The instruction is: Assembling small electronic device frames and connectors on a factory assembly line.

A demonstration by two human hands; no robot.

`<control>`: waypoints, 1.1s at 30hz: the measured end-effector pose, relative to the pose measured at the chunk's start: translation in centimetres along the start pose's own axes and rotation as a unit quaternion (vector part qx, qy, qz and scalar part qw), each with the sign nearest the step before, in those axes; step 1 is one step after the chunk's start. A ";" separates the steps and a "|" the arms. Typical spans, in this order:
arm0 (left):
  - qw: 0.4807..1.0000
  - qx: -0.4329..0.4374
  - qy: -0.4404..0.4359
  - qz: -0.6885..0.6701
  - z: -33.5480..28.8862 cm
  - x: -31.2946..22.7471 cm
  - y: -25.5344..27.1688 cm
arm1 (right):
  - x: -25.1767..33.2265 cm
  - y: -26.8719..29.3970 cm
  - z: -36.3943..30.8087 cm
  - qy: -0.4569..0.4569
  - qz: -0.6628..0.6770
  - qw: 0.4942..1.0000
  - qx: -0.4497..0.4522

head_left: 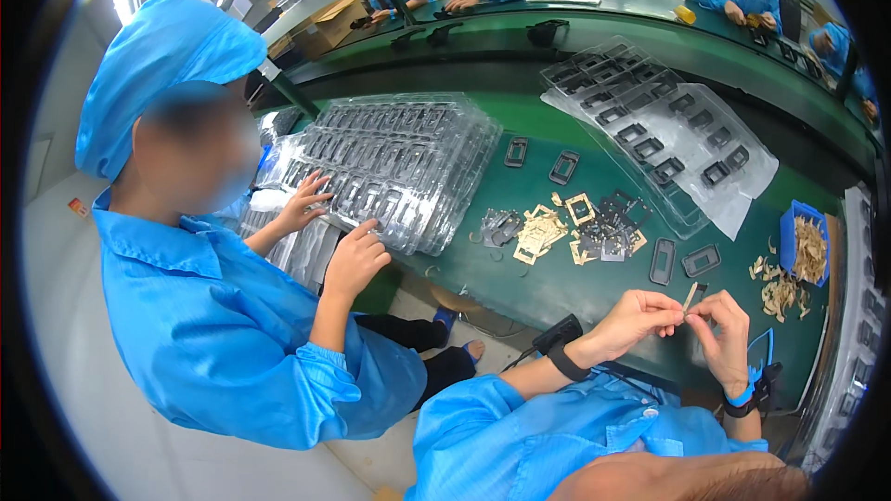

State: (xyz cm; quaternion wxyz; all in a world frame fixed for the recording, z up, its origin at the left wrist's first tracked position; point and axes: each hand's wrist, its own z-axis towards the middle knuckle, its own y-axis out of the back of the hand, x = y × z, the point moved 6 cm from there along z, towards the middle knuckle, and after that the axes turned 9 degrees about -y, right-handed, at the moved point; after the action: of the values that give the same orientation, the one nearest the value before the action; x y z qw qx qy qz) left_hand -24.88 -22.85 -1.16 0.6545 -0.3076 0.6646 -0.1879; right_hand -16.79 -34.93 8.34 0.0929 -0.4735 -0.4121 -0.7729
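Observation:
Above the near edge of the green table, my left hand (636,320) and my right hand (722,332) meet at the fingertips, both closed in a pinch. A thin beige strip (690,295) stands up between them. Beside it, at my right fingers, shows a small dark piece (701,291), mostly hidden; its kind is unclear. Just beyond my hands lie two dark rectangular frames (663,261) on the table. Farther left are a pile of beige frame-shaped pieces (538,234) and a heap of thin black frames (617,222).
At right, a blue bin (800,222) holds beige scraps, with more scraps (781,297) beside it. Clear trays (399,167) of dark parts are stacked at left, where a co-worker (213,250) in blue reaches over them. Another tray (640,97) lies at the back.

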 end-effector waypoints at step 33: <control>0.994 -0.024 0.051 -0.096 1.2 2.2 2.0 | 0.9 -1.3 0.1 0.228 -0.212 0.950 -0.015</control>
State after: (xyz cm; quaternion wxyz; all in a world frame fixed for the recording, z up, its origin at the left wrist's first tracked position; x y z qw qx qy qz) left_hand -23.95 -22.69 -4.21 0.5912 -0.3761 0.6686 -0.2490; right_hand -17.95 -33.79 8.37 0.0111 -0.1877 -0.4590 -0.8683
